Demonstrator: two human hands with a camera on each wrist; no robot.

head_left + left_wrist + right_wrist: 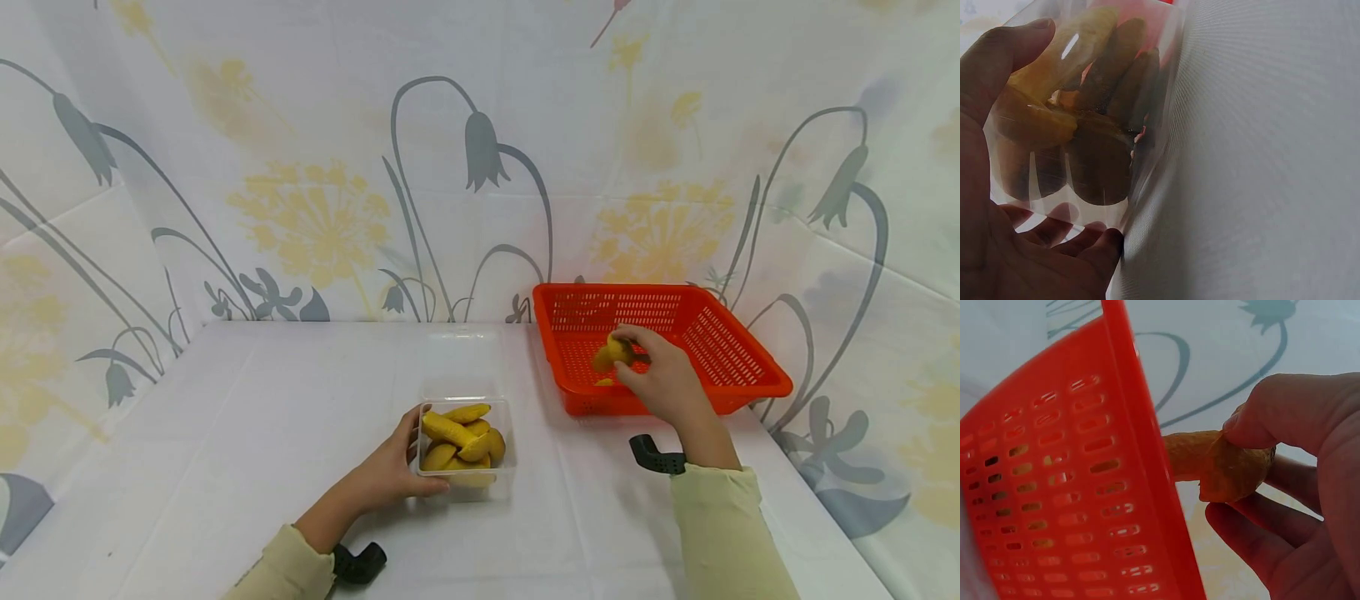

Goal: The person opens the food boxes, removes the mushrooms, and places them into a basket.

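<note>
Nearest, your left hand (386, 473) curls round the clear plastic tub (465, 477) of yellow banana-shaped pieces (448, 429) on the white table (225, 433). Farther off, your right hand (663, 379) pinches one yellow piece (611, 353) over the orange slotted plastic basket (738, 354).

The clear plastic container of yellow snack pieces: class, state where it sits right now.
In the head view the clear plastic container stands on the white table, centre front, gripped by the left hand, left of the red basket.
</note>
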